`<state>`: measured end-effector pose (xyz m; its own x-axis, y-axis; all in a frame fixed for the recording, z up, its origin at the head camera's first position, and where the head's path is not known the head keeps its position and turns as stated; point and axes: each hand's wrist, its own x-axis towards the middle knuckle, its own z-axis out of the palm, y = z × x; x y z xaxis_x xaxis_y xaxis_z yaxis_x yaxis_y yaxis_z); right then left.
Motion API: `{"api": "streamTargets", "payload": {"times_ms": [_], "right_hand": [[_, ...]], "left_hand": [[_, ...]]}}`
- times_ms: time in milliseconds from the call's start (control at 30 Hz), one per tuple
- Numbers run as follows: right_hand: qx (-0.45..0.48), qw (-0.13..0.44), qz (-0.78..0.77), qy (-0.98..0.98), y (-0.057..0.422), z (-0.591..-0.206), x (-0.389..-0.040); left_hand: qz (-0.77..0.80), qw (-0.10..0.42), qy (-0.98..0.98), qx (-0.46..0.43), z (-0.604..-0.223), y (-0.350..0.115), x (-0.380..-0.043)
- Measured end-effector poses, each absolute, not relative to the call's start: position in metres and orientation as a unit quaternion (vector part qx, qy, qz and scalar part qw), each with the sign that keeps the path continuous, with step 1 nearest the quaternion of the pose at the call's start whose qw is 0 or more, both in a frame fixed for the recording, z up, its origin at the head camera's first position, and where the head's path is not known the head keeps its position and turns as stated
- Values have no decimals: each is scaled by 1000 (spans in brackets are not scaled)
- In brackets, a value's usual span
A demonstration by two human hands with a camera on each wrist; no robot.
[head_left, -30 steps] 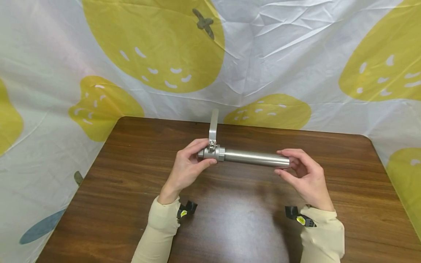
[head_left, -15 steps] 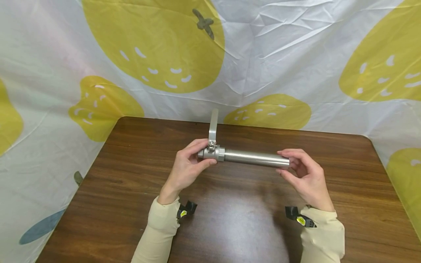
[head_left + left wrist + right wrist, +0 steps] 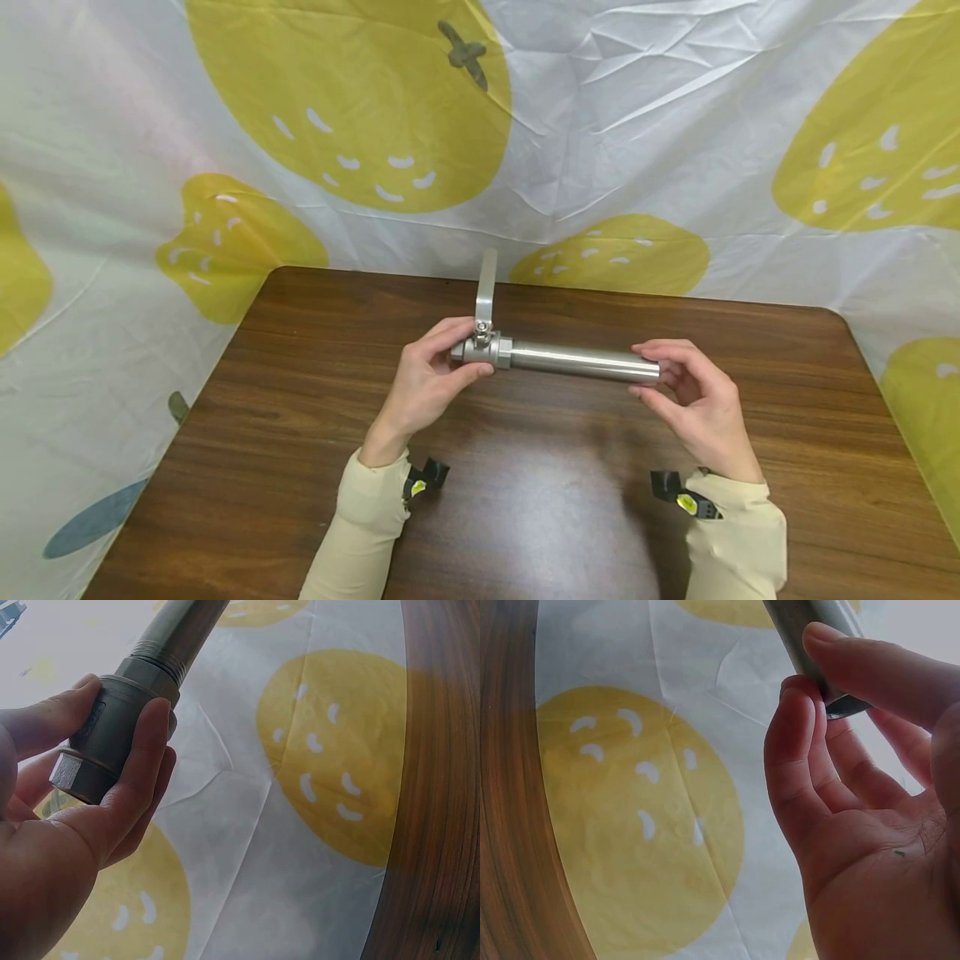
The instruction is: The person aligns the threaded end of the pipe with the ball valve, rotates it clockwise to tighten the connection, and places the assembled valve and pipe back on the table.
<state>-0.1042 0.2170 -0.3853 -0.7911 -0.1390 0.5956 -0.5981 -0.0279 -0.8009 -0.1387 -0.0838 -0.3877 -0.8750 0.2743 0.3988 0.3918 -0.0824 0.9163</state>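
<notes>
A ball valve (image 3: 482,350) of silvery metal is in my left hand (image 3: 427,383), held between thumb and fingers. Its flat lever handle (image 3: 487,283) points away toward the back of the table. A smooth metal pipe (image 3: 581,360) runs right from the valve's hex end, and in the left wrist view a few threads (image 3: 159,663) show at that joint. My right hand (image 3: 697,400) pinches the pipe's free end between thumb and fingertips. The right wrist view shows this pipe end (image 3: 814,637) between the thumb and curled fingers. Valve and pipe are held up, apart from the table.
The brown wood-grain table (image 3: 300,467) lies below both hands. A white cloth (image 3: 570,150) printed with yellow fruit hangs close behind its back edge and along the sides. Black wrist cameras (image 3: 423,481) are strapped over the cream sleeves.
My right thumb has shifted slightly along the pipe toward its free end. The left hand, valve and pipe look the same as before.
</notes>
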Motion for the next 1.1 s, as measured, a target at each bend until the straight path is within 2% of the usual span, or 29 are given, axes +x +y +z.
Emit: {"api": "streamTargets", "payload": {"times_ms": [1100], "right_hand": [[250,183,615,-725,215,-380,-102]], "left_hand": [[-696,46,-671,-251,-388,-84,-139]]}}
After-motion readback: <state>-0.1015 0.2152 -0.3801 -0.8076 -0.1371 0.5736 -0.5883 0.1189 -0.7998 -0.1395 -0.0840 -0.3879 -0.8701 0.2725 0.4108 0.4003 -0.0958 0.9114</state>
